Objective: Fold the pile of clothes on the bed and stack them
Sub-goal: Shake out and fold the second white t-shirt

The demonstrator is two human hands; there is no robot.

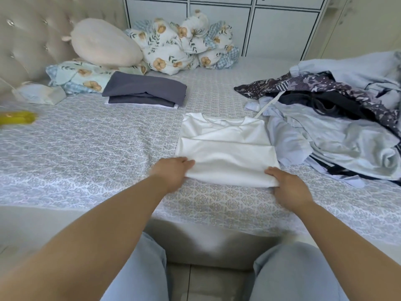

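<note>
The bed (pixel 91 153) takes almost the whole room in front of the person, with a patterned grey sheet. On its right side lies the pile of clothes (pixel 338 127) not yet folded, a loose heap of pale blue, dark and printed pieces. Far on the left, near the pillows, the stack (pixel 144 91) of finished pieces waits, a dark grey one on top and something white under it.

Between these two, close to the near edge of the bed, lies the white shirt (pixel 225 148). It is already folded to a rectangle, collar to the far side, and its lower part is doubled up over the body. Its right edge touches the pile.

The left hand (pixel 173 172) holds the near left corner of the shirt, fingers curled on the cloth. The right hand (pixel 289 187) holds the near right corner, thumb on top; each grip is closed on the fabric. So the near edge runs straight from one hand to the other.

The stack lies away and to the left of both hands, and I judge the left hand is nearer to it, so the shirt must travel leftwards and away from the person.
</note>
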